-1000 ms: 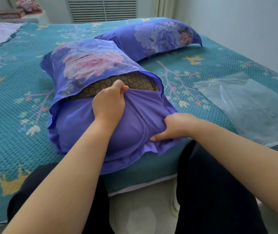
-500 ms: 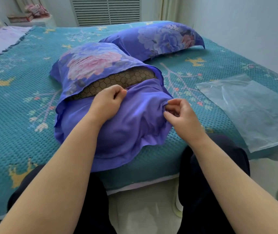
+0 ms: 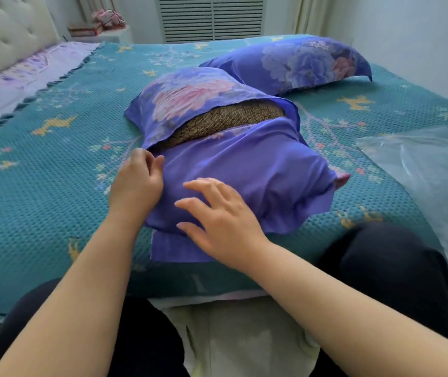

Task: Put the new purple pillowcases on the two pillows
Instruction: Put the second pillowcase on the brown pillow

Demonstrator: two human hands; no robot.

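**Grip slack on the near pillow: closure unfinished, dark inner still showing**

Grip was light on both sides. The left hand (image 3: pixel 136 183) lay against the left flank of the near pillowcase (image 3: pixel 244 170), fingers loosely curled at the cloth's edge; whether they pinched the fabric could not be told. The right hand (image 3: pixel 217 213) rested flat on the near end of the case, fingers spread and straight, holding nothing.

Location: the near pillow (image 3: pixel 233 118) lay on the bed (image 3: pixel 54 186), close to its near edge, with the case's loose hem hanging just over that edge. The far pillow (image 3: pixel 299 63) lay behind it, touching or nearly so, fully covered in its purple floral case.

Contents: the near case held its pillow, but the printed flap and the plain lower panel did not meet, and a band of dark honeycomb-patterned inner showed between them. By this judgement the second casing was near done, not finished. A clear plastic bag (image 3: pixel 421 175) lay flat on the bed to the right; nothing could be seen inside it.

Risks, as judged:
- With neither hand firmly holding, smoothing pressure from the right palm could drag the lower panel toward the bed's edge and widen the gap
- A tug on the left side alone could skew the flap and bunch the corner
- The pillow sat near the edge, so a hard pull could slide it off
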